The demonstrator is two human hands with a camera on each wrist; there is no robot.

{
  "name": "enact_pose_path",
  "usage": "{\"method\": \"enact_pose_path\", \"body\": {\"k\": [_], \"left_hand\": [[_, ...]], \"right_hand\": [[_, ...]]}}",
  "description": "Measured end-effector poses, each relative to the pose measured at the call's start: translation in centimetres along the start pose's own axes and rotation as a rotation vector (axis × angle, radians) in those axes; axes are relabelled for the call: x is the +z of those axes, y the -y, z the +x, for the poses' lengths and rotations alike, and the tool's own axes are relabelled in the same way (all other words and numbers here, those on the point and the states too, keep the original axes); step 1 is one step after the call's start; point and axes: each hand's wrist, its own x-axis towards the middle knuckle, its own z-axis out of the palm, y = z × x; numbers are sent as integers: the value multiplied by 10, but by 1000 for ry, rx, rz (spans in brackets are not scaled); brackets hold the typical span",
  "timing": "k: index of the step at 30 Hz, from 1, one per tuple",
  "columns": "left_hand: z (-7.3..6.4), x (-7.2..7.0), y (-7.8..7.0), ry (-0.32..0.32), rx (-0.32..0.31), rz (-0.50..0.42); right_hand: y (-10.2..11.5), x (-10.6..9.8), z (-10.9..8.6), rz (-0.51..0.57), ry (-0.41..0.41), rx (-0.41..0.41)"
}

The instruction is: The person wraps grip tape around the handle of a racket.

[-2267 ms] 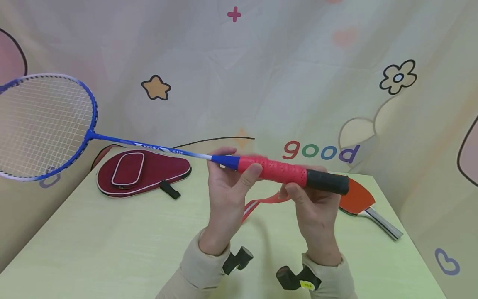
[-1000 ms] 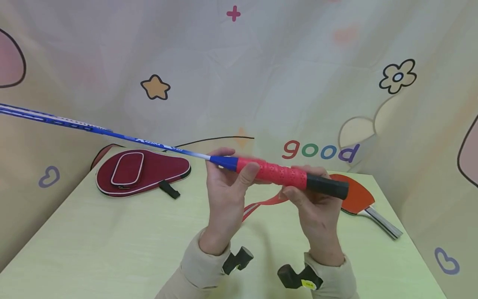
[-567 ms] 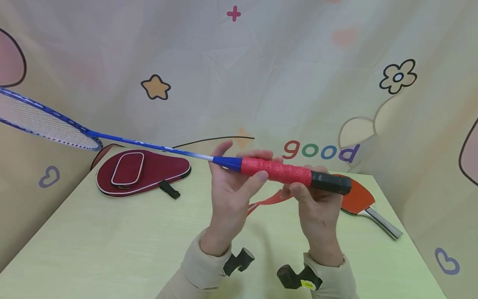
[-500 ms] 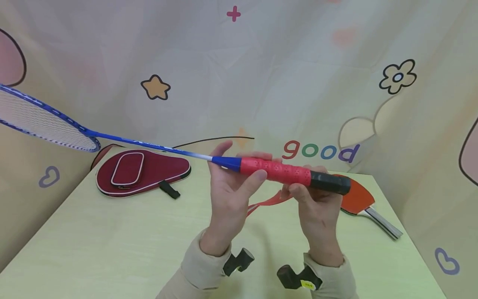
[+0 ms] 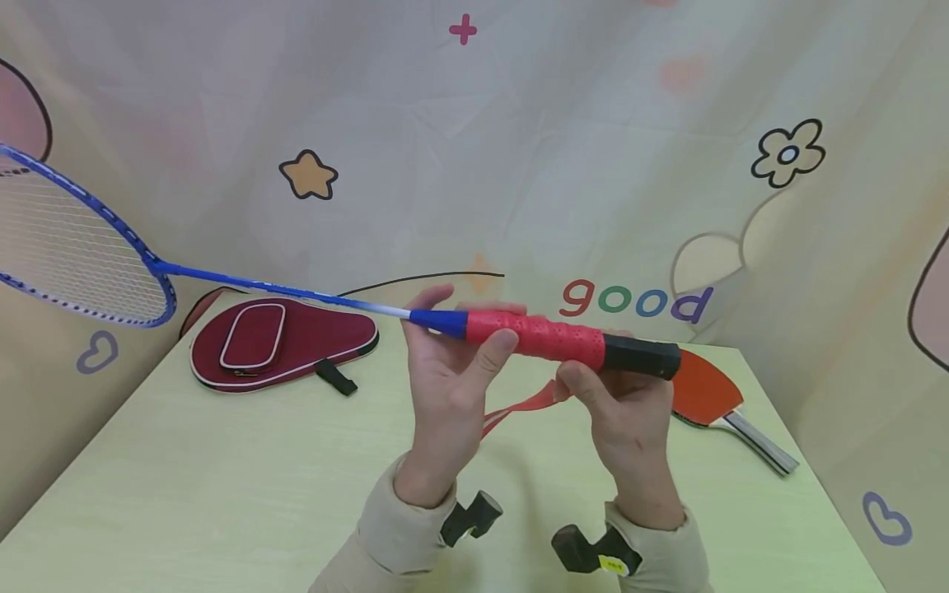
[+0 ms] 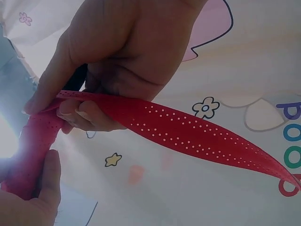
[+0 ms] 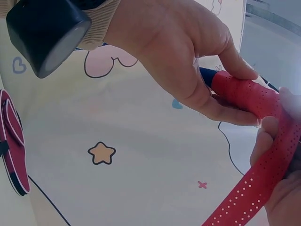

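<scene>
A blue and white badminton racket (image 5: 289,290) is held up over the table, its strung head at the left and partly out of the head view. Red perforated grip tape (image 5: 552,336) is wound round its handle, while the butt end (image 5: 641,356) shows black. My left hand (image 5: 448,395) holds the wrapped part near the blue cone, thumb in front. At the edge between red and black, my right hand (image 5: 630,420) pinches the tape against the handle. A loose, twisted tail of tape (image 6: 188,136) hangs from the right fingers in the left wrist view.
On the pale table (image 5: 245,478), a maroon paddle case (image 5: 319,333) with a black strap (image 5: 337,377) lies at the back left. A table tennis bat (image 5: 708,391) with orange-red rubber lies at the right edge, partly behind my right hand. A patterned cloth (image 5: 415,123) hangs behind.
The racket has turned about its length: its head went from broad to edge-on, then tilted back towards showing its strings. Both hands stay on the handle, shifted slightly left since half a second ago.
</scene>
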Motion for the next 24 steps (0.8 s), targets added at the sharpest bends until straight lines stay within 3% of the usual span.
{"method": "enact_pose_path", "body": {"k": [4,9,17,24], "left_hand": [[1,0,0,-43,0,6],[0,0,0,-66,-26,7],[0,2,1,-68,-61,17],[-1,2,0,-10,-95,-17]], "right_hand": [[-2,0,2,7,42,-39],[-4,1,5,104,81,-93],[-4,1,4,126,30,-106],[-3,1,1,102,-45,-73]]}}
